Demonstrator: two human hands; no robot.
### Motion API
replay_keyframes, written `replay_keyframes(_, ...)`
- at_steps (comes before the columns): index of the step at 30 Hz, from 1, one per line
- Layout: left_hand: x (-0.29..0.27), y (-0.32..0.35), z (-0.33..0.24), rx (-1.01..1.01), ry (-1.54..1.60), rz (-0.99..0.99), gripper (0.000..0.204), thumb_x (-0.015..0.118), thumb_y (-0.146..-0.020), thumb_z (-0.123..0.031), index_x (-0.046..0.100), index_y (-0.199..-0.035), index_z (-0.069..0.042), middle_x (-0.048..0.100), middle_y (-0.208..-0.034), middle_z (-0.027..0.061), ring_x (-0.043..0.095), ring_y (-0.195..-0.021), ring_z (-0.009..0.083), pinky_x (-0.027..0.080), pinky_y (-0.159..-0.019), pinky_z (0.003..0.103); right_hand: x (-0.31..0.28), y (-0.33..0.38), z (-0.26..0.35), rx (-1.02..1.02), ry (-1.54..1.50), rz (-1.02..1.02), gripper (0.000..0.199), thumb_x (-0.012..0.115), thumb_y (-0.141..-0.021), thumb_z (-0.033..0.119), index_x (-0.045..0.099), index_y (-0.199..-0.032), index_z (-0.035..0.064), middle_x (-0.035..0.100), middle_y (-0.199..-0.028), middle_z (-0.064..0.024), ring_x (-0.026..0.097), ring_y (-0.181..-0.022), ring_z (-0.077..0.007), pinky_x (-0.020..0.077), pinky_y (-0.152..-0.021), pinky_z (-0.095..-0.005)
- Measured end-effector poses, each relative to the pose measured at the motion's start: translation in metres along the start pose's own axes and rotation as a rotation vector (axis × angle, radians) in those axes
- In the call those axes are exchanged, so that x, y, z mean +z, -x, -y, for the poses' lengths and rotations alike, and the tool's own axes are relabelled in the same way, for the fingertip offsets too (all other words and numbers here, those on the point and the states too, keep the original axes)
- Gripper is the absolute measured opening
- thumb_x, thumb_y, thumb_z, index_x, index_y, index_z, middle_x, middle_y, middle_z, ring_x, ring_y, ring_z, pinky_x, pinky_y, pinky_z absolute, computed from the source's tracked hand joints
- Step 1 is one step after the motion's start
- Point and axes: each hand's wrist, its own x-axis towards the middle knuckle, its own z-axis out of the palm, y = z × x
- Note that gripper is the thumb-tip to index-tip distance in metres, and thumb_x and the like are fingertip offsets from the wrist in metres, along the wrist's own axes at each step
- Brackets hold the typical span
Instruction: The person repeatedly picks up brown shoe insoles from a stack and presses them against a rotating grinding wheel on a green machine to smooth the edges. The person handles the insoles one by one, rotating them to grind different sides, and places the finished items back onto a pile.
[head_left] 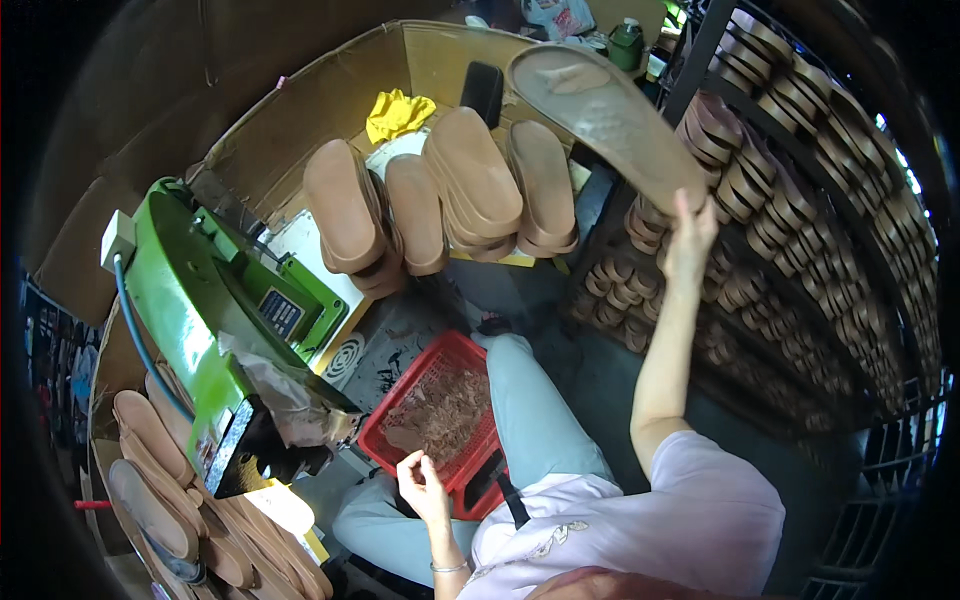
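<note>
In my right hand (pixel 690 240), raised at the right with the arm stretched out, is a long brown shoe sole (pixel 610 120). The fingers grip one end of it, and its other end points up and to the left. My left hand (pixel 423 488) is over the near edge of a red plastic basket (pixel 375 428) by my lap. Its fingers are curled together, and whatever may be between them is hidden. Brown shavings (pixel 445 415) lie in the basket. Beyond it, several stacks of brown soles (pixel 470 170) stand on the worktable, below the raised sole.
A green machine (pixel 175 290) with a blue cable stands at the left. More soles (pixel 160 510) are piled beside it at lower left. Racks of soles (pixel 800 210) fill the right. Cardboard walls (pixel 300 110), a yellow cloth (pixel 398 115) and a dark phone-like object (pixel 482 92) are at the back.
</note>
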Motion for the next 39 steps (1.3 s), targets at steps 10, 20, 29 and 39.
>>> replay_keyframes(10, 0.018, -0.001, 0.000, 0.043, -0.066, 0.064, 0.007, 0.060, -0.087, -0.002, 0.061, -0.094, 0.000, 0.058, -0.085, 0.0047, 0.053, -0.069, 0.0103, 0.045, -0.063, 0.023, 0.061, -0.115, -0.048, 0.103, 0.209, 0.297, 0.023, 0.069, -0.086, 0.018, 0.066, -0.103, 0.0028, 0.065, -0.095, -0.0061, 0.058, -0.086, -0.0128, 0.0467, -0.077, -0.0269)
replay_keyframes(20, -0.018, -0.028, -0.047, 0.115, -0.032, -0.101, 0.005, 0.057, -0.092, -0.004, 0.058, -0.097, -0.003, 0.059, -0.082, 0.0034, 0.059, -0.065, 0.0098, 0.051, -0.056, 0.024, 0.172, -0.159, -0.210, -0.006, 0.736, 0.920, 0.056, 0.061, -0.087, 0.034, 0.051, -0.129, -0.0001, 0.054, -0.130, -0.0218, 0.052, -0.119, -0.0323, 0.0414, -0.099, -0.0405)
replay_keyframes(29, -0.209, -0.042, -0.148, 0.481, -0.530, -0.881, 0.015, 0.062, -0.081, 0.004, 0.062, -0.095, -0.002, 0.062, -0.088, 0.0116, 0.061, -0.077, 0.0237, 0.050, -0.065, 0.031, 0.024, -0.037, -0.137, -0.083, 0.708, 0.638, 0.053, 0.059, -0.094, 0.030, 0.045, -0.135, 0.0005, 0.047, -0.134, -0.0208, 0.052, -0.117, -0.0309, 0.0449, -0.095, -0.0381)
replay_keyframes(39, -0.339, -0.119, -0.168, -0.127, -0.899, -1.416, 0.063, 0.073, -0.072, -0.027, 0.048, -0.123, -0.001, 0.061, -0.107, 0.0187, 0.059, -0.100, 0.0345, 0.046, -0.088, 0.044, 0.049, 0.142, -0.025, -0.151, 0.556, 0.642, 0.032, 0.062, -0.091, 0.017, 0.057, -0.120, 0.0018, 0.054, -0.117, -0.0140, 0.058, -0.104, -0.0234, 0.0475, -0.087, -0.0341)
